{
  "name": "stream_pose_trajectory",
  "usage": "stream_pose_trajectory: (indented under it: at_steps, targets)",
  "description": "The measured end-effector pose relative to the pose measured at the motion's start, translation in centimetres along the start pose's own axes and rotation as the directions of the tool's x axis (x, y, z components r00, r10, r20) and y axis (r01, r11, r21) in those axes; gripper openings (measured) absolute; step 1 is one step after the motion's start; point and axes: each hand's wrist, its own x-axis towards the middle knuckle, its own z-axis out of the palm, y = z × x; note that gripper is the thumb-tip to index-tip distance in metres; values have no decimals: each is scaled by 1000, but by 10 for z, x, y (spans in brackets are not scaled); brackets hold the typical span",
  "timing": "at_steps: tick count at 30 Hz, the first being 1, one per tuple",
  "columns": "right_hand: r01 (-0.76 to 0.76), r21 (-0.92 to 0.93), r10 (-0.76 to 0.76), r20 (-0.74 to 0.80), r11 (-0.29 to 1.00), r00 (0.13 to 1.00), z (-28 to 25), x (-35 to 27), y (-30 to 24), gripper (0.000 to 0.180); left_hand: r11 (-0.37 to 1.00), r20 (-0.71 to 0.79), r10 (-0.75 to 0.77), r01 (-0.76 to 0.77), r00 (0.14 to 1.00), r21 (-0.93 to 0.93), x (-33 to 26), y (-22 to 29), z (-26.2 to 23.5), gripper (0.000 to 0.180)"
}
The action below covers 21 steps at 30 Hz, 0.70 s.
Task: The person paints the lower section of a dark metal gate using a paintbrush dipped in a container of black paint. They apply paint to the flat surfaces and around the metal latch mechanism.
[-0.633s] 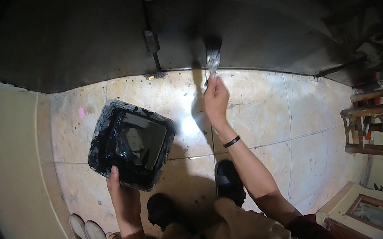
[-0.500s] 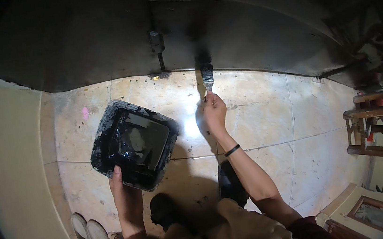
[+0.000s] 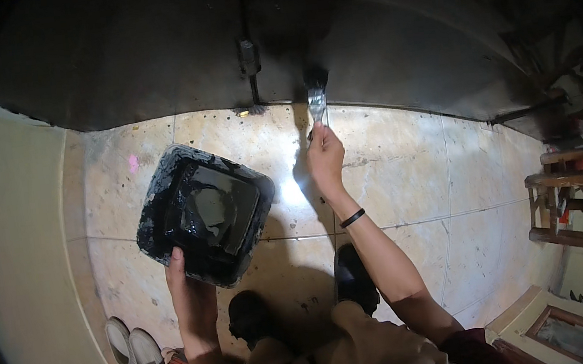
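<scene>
The person's left hand (image 3: 188, 294) holds a square black tray (image 3: 203, 213) by its near rim, thumb laid over the edge, so the grip is closed on the tray. The tray is coated in black paint, with a glossy pool in its middle, and it is held above the pale tiled floor (image 3: 407, 190), tilted a little to the left.

To the right of the tray, well apart from it, the right hand (image 3: 325, 158) is wrapped around the handle of a paintbrush (image 3: 316, 99); this grip is closed tight on the handle. The brush points away from the person, its metal band bright in the light and its dark bristles touching the bottom part of a dark metal door (image 3: 391, 48), which stands beyond the tray at the far edge of the floor. A black band (image 3: 352, 217) sits on the right wrist.

A vertical bolt (image 3: 248, 57) is fixed on the door, above and to the right of the tray and just left of the brush. Near the tray's lower right, the person's dark shoes (image 3: 354, 279) rest on the tiles. A pair of light shoes (image 3: 129, 348) lies below and to the left of the tray, by a cream wall (image 3: 21, 270). Far to the right of the tray stands a wooden frame (image 3: 574, 200).
</scene>
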Motion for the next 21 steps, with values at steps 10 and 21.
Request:
stream_pose_trajectory:
  at_steps: [10,21]
  targets:
    - [-296,302,255,167,906,952,0,1,-50,43,1000,8,2,-2,1000,-4,2,-2,-8,54]
    - [-26,-55,30,67,998,997,26,-8,-8,44,1000,-19,22,-22,1000,-8,3,3,1,54]
